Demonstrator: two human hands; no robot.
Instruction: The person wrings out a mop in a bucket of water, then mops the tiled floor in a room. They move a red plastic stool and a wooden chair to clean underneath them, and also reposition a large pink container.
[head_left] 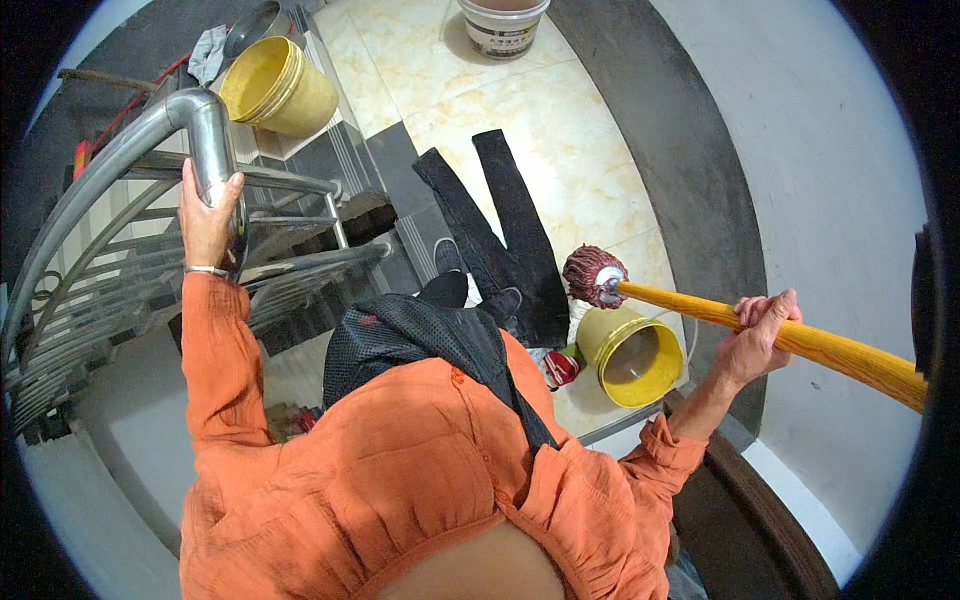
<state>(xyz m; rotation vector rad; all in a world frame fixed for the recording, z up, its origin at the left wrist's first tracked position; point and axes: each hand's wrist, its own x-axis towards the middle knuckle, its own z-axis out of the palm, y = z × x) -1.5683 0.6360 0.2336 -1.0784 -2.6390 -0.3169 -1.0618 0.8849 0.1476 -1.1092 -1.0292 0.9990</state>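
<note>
Gripping the steel stair railing (205,130) at upper left, apparently for balance, the left hand (208,215) was wrapped around its bend. At right, the right hand (762,335) closed round the wooden mop handle (800,340), holding its reddish mop head (592,274) above the yellow bucket (632,356) on the tiled floor (580,150).

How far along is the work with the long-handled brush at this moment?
Done: nothing on the wall clearly shows as finished. In hand: the right hand grips the wooden pole, brush head hanging above the open yellow bucket; the left hand holds the steel railing. Left: the brush is off the wall, so any stroke is not yet begun.
</note>
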